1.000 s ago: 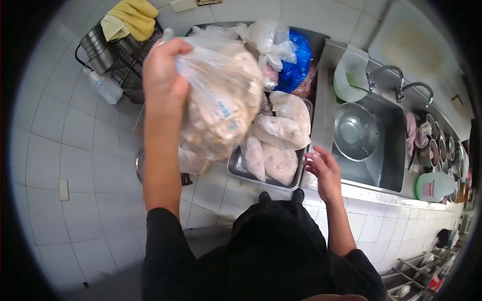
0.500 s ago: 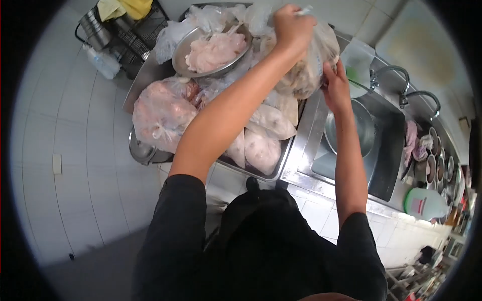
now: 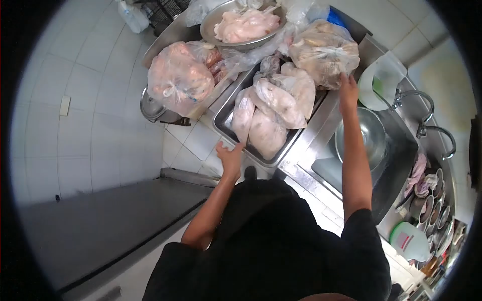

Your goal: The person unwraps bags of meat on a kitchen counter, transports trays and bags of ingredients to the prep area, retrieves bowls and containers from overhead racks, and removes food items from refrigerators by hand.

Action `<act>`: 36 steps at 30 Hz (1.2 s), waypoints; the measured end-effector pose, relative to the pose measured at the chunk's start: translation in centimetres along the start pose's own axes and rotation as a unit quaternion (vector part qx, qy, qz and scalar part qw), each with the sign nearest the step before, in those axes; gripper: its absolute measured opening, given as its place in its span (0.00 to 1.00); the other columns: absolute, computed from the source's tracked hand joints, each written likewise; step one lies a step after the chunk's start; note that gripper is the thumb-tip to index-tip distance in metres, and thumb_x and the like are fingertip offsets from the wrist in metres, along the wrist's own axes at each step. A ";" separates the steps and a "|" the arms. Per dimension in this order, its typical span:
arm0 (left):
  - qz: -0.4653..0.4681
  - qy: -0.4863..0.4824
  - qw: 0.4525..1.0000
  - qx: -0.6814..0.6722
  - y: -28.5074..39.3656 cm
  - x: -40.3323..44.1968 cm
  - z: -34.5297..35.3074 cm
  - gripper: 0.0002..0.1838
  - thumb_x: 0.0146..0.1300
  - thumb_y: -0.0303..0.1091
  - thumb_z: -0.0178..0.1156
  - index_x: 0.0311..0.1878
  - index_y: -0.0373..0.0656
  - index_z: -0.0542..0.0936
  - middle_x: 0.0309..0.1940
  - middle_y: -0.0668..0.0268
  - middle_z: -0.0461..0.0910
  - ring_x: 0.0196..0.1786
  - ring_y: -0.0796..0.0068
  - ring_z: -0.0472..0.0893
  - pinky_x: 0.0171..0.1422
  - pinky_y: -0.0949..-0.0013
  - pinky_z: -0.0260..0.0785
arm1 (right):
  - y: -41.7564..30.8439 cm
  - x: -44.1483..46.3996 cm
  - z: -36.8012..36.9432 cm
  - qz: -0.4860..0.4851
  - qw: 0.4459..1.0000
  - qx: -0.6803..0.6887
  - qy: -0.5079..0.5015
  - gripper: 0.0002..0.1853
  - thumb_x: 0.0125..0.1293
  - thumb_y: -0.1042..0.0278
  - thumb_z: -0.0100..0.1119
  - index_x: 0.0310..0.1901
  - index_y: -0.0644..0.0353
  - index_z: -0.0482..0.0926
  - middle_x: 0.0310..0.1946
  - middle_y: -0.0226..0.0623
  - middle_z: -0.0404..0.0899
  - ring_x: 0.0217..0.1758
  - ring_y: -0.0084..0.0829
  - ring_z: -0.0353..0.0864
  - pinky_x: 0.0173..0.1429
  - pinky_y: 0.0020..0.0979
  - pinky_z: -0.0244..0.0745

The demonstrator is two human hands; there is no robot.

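My left hand [image 3: 230,158] is low beside the near left corner of a metal tray [image 3: 219,122], fingers apart, with nothing in it. Whether a fingertip touches the tray rim I cannot tell. Several pale pieces, like raw meat in clear plastic [image 3: 268,134], lie in the tray. My right hand [image 3: 348,94] has its fingers stretched up against the side of a knotted clear plastic bag [image 3: 326,52] of brownish contents at the tray's far right. Left of the tray sits another knotted bag [image 3: 181,79] of pink, meat-like pieces.
A metal bowl [image 3: 207,35] of pale pink meat stands behind the tray. On the right, a sink [image 3: 396,168] holds a round basin [image 3: 359,133], with two curved taps [image 3: 419,100] beyond. A green-capped jug [image 3: 409,241] and stacked containers [image 3: 434,205] line the right counter.
My left hand has let go of the brownish bag's top and come down toward me, to the tray's near corner. My right hand stays by that bag. The view has shifted.
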State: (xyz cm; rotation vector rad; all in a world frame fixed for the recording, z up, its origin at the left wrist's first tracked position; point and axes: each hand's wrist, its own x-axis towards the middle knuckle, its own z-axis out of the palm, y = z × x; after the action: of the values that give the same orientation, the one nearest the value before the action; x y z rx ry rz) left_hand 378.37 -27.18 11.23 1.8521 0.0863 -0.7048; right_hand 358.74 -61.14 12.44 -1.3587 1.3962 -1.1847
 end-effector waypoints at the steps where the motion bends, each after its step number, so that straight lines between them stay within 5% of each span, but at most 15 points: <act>1: -0.050 -0.029 0.997 -0.046 -1.2 0.8 0.4 0.34 0.45 0.28 0.64 0.56 0.35 0.61 0.43 0.59 0.66 0.48 0.65 0.68 0.48 0.59 0.67 | -0.1 -1.9 -0.4 -0.007 0.999 -0.033 -0.018 0.32 0.63 0.53 0.55 0.60 0.72 0.64 0.56 0.52 0.70 0.60 0.38 0.69 0.62 0.30 0.60; 2: -0.097 -0.059 0.989 -0.092 -2.0 1.5 0.7 0.33 0.44 0.27 0.64 0.55 0.34 0.61 0.40 0.58 0.66 0.46 0.64 0.70 0.44 0.58 0.70 | -0.7 -4.4 -0.6 -0.014 0.997 -0.065 -0.033 0.33 0.61 0.53 0.56 0.58 0.74 0.65 0.56 0.56 0.70 0.61 0.42 0.68 0.63 0.32 0.61; 7: 0.003 -0.103 0.993 -0.059 -4.4 3.8 1.5 0.19 0.43 0.24 0.57 0.41 0.32 0.66 0.34 0.57 0.71 0.35 0.67 0.73 0.37 0.64 0.69 | -3.2 -14.2 -0.1 0.061 0.991 -0.110 -0.038 0.29 0.58 0.61 0.60 0.56 0.73 0.68 0.52 0.54 0.73 0.56 0.40 0.73 0.58 0.33 0.66; 10: 0.070 -0.071 0.993 -0.066 -5.3 4.2 1.7 0.17 0.43 0.24 0.57 0.38 0.32 0.67 0.34 0.56 0.71 0.33 0.67 0.74 0.34 0.67 0.68 | -1.3 -15.4 -0.2 -0.009 0.989 -0.147 -0.032 0.26 0.58 0.64 0.59 0.54 0.71 0.70 0.49 0.54 0.75 0.53 0.39 0.76 0.55 0.31 0.68; 22: 0.059 -0.054 0.989 -0.128 -6.9 3.3 -8.9 0.12 0.44 0.19 0.55 0.33 0.38 0.65 0.29 0.65 0.69 0.28 0.74 0.70 0.31 0.70 0.63 | -1.8 -16.6 4.3 -0.163 0.957 -0.231 -0.070 0.19 0.58 0.61 0.55 0.47 0.64 0.77 0.43 0.52 0.78 0.48 0.49 0.77 0.54 0.39 0.70; 25: 0.014 -0.076 0.980 -0.182 -7.1 3.0 -10.5 0.13 0.44 0.19 0.55 0.35 0.37 0.66 0.30 0.65 0.70 0.32 0.74 0.71 0.37 0.70 0.64 | -3.0 -16.0 5.6 -0.105 0.941 -0.295 -0.129 0.18 0.59 0.61 0.53 0.46 0.64 0.78 0.41 0.54 0.78 0.47 0.50 0.77 0.54 0.40 0.70; 29: -0.005 -0.026 0.982 -0.189 -8.4 3.4 -10.9 0.14 0.45 0.17 0.52 0.38 0.36 0.67 0.32 0.64 0.72 0.35 0.75 0.72 0.40 0.73 0.62 | -1.2 -13.0 7.1 -0.152 0.898 -0.331 -0.245 0.18 0.59 0.59 0.53 0.45 0.64 0.78 0.39 0.54 0.78 0.46 0.52 0.77 0.52 0.43 0.70; 33: 0.031 0.021 0.984 -0.175 -9.0 3.3 -10.9 0.10 0.46 0.19 0.53 0.31 0.41 0.65 0.25 0.69 0.65 0.29 0.77 0.68 0.32 0.72 0.60 | 1.9 -10.6 8.5 -0.241 0.843 -0.357 -0.323 0.20 0.56 0.57 0.54 0.42 0.65 0.79 0.39 0.55 0.78 0.45 0.52 0.77 0.52 0.44 0.69; 36: 0.024 0.058 0.979 -0.194 -7.9 2.2 -10.1 0.07 0.48 0.24 0.50 0.28 0.43 0.63 0.22 0.71 0.60 0.25 0.77 0.64 0.28 0.70 0.58 | 1.4 -10.5 9.1 -0.190 0.812 -0.402 -0.379 0.21 0.55 0.55 0.55 0.43 0.65 0.78 0.39 0.55 0.78 0.45 0.53 0.76 0.51 0.45 0.70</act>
State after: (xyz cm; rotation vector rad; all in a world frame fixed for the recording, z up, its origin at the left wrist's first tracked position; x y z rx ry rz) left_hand 381.46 -15.73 5.75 1.5127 0.2363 -0.5044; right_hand 367.97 -51.43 8.70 -2.4372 1.0398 -0.0917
